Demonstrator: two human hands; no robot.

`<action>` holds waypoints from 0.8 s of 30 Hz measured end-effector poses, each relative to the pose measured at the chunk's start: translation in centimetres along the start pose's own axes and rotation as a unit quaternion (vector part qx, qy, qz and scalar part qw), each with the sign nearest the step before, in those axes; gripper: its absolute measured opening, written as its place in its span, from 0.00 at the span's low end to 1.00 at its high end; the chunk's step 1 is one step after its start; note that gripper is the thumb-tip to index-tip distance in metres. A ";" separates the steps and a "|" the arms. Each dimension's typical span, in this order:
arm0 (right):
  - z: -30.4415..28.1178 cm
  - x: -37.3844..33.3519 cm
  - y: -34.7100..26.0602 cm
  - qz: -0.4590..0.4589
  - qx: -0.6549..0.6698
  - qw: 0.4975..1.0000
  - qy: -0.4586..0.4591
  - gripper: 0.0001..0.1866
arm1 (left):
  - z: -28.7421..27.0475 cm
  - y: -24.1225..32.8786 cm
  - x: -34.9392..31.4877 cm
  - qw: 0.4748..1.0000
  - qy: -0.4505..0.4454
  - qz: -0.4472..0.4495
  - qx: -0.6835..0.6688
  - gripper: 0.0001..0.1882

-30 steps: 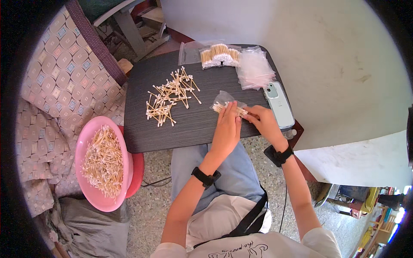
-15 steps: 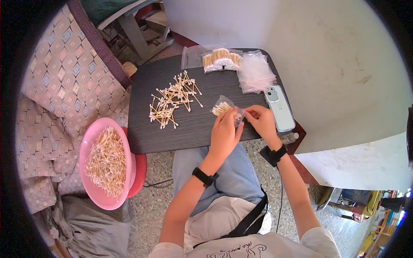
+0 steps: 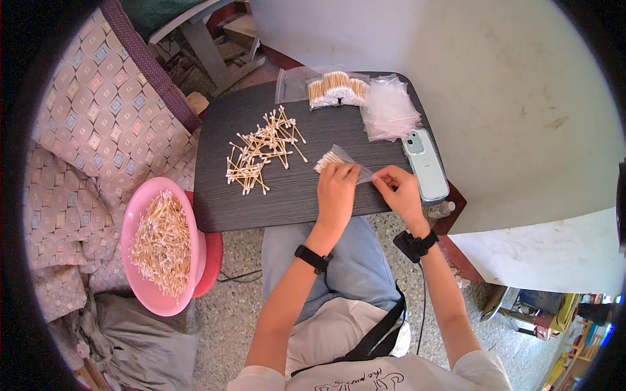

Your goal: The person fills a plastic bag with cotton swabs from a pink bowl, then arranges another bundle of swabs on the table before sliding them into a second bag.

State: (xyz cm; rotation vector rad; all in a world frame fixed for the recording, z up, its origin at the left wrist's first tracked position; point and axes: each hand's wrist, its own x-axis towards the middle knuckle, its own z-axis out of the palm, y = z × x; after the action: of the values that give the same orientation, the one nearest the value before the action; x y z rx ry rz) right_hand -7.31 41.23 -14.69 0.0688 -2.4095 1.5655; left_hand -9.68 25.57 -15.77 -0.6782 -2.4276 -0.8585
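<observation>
Cotton swabs are lying in a clear bag at the table, left hand gripping the filled end, right hand's fingers pinching the other, loose swabs sprawling leftward.

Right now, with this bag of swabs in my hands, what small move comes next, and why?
Perhaps run your right hand along the free end of the clear bag: it pinches there, while your left hand holds the part with swabs. Whether it's shut is unclear.
</observation>
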 end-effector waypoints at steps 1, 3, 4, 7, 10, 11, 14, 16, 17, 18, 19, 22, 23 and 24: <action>0.0 0.0 -0.5 -0.018 -0.040 0.999 -0.016 0.05 | -0.1 -0.3 -0.1 1.000 -0.001 -0.007 0.004 0.13; 0.1 -0.1 0.1 -0.017 -0.031 0.999 -0.004 0.05 | 0.1 -0.3 0.0 1.000 -0.001 -0.012 0.006 0.13; 0.0 -0.1 0.4 -0.016 -0.021 1.000 0.007 0.04 | 0.2 -0.1 0.1 0.999 0.025 0.004 0.023 0.13; 0.0 -0.2 0.7 0.016 0.027 0.999 0.011 0.04 | 0.3 -0.3 -0.1 0.998 0.028 0.019 0.055 0.13; 0.4 -0.5 -0.4 0.006 -0.015 1.000 0.012 0.04 | 0.1 -0.9 -0.2 0.995 0.000 0.026 0.093 0.14; 0.4 -0.6 -0.4 0.003 -0.014 1.000 0.009 0.04 | 0.2 -0.9 -0.2 0.993 -0.005 0.036 0.112 0.14; 0.8 -0.5 -0.1 -0.009 -0.012 0.999 0.037 0.04 | 0.8 -1.2 -0.2 0.995 0.000 0.007 0.095 0.16; 1.4 -0.4 0.4 -0.016 -0.009 0.998 0.057 0.04 | 1.2 -1.4 -0.3 0.996 -0.001 0.004 0.085 0.18; 1.4 -0.3 0.5 -0.016 -0.012 0.996 0.083 0.04 | 1.1 -1.3 -0.2 0.998 -0.006 0.006 0.067 0.20; 1.3 -0.2 0.7 0.006 -0.007 0.996 0.087 0.05 | 0.9 -1.3 -0.2 0.995 -0.062 0.014 0.071 0.23; 1.3 0.0 0.8 0.001 -0.005 0.996 0.084 0.05 | 0.8 -1.1 -0.2 0.995 -0.058 0.012 0.075 0.23; 1.9 0.2 0.2 0.006 -0.034 0.991 0.129 0.05 | 0.4 -0.5 -0.8 0.991 -0.081 0.025 0.104 0.31; 2.2 0.3 -0.1 0.001 -0.032 0.992 0.125 0.05 | 0.1 -0.3 -0.9 0.991 -0.076 0.022 0.108 0.31; 2.5 0.4 -0.4 -0.002 -0.053 0.987 0.149 0.06 | -0.1 -0.1 -1.0 0.994 -0.074 0.026 0.080 0.34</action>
State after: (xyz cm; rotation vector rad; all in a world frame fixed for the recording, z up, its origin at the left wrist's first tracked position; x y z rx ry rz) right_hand -8.13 38.88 -15.17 -0.1705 -2.2488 1.3347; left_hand -8.96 25.18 -16.31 -0.7652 -2.5643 -0.6041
